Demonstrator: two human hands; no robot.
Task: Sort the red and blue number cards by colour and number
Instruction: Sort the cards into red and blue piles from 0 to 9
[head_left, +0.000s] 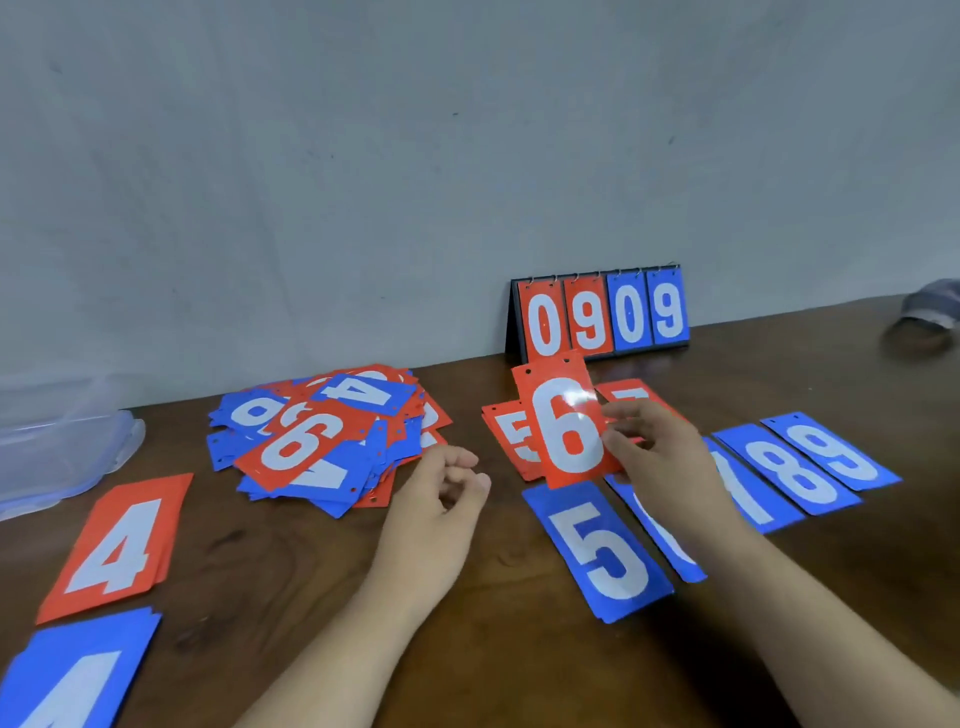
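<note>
My right hand (657, 457) pinches a red 6 card (563, 426) by its right edge, lifted and tilted over a red 5 pile (506, 431) and a red 7 card (631, 392). My left hand (441, 504) hovers loosely curled, holding nothing, beside the mixed heap of red and blue cards (322, 436). Blue piles lie in a row: blue 5 (597, 551), a blue card partly hidden by my right arm (670, 540), blue 7 (748, 493), blue 8 (789, 467) and blue 9 (836, 449). At the left lie a red 4 pile (122, 545) and a blue 4 pile (78, 675).
A flip scoreboard (602, 317) reading 0909 stands against the grey wall. A clear plastic box (57, 447) sits at the far left of the brown wooden table (291, 582). Something grey and blurred lies at the far right edge (930, 312).
</note>
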